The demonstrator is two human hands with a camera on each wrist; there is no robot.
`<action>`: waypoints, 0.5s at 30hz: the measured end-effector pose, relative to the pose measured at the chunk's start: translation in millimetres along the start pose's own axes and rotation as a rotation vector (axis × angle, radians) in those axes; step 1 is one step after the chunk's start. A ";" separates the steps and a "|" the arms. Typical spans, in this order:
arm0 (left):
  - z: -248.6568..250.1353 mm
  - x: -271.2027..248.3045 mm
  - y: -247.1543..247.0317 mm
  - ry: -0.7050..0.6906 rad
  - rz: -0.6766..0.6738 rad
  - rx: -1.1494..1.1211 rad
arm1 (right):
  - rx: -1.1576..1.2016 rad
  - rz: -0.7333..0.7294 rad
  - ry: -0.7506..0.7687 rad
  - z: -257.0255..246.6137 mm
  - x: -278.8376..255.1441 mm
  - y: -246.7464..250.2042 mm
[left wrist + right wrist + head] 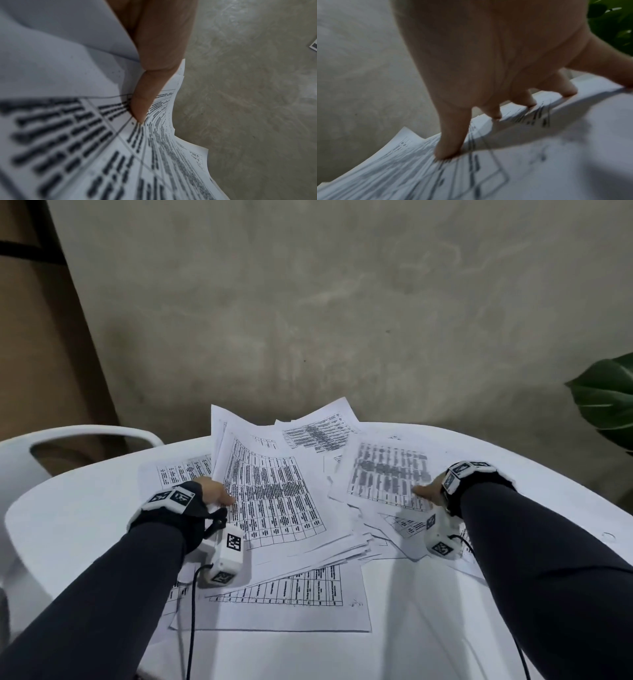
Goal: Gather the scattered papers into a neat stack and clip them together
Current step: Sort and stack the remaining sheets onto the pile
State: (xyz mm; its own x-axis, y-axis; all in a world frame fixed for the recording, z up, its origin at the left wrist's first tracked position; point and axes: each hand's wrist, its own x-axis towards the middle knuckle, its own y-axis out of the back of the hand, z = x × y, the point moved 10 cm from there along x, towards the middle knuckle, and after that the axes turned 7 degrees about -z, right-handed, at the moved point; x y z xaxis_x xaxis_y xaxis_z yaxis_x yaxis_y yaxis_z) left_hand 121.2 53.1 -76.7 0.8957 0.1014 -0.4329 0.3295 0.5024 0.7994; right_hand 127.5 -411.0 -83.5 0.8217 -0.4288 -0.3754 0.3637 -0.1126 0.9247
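Printed sheets lie scattered over a white table (85,518). My left hand (219,494) grips the left edge of a thick sheaf of papers (274,491) and tilts it up. In the left wrist view the thumb (142,108) lies on the sheaf's top page (68,148), and the fingers below are hidden. My right hand (426,491) rests on a second pile (387,470) to the right. Its fingertips (447,152) press down on those blurred sheets (556,162), with the fingers fairly straight. More loose sheets (291,594) lie flat near the front edge.
A white chair (85,436) stands at the table's left. A green plant (606,402) is beyond the right side. Bare concrete floor lies past the table's far edge. Black cables hang from the wrist cameras over the front papers.
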 end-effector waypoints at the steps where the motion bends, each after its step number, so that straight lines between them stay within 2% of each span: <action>1: -1.3 2.0 0.0 0.003 0.000 -0.001 | -0.058 0.015 0.016 -8.0 -22.6 3.1; 3: -3.8 4.4 -0.3 0.011 -0.002 -0.016 | -0.005 0.056 0.075 -22.9 -24.9 8.3; 6: -6.5 7.4 -1.3 0.014 -0.014 -0.029 | 0.082 0.023 0.165 -37.3 -36.3 13.8; 7: -6.5 8.2 -2.0 0.012 -0.023 -0.034 | 0.084 0.027 0.121 -31.3 -33.2 14.5; 10: -5.9 10.5 -2.6 0.009 -0.029 -0.034 | -0.072 0.162 0.049 -14.6 -37.4 23.5; 15: -5.2 9.9 -2.2 0.020 -0.029 0.019 | 0.049 0.090 0.135 -43.0 -69.7 19.8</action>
State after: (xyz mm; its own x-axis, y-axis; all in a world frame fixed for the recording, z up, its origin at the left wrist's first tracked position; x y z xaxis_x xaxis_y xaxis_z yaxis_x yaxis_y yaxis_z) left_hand 127.7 57.5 -84.9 0.8794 0.1044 -0.4645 0.3613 0.4889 0.7940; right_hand 96.4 -344.8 -41.8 0.9027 -0.3151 -0.2928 0.2667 -0.1241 0.9558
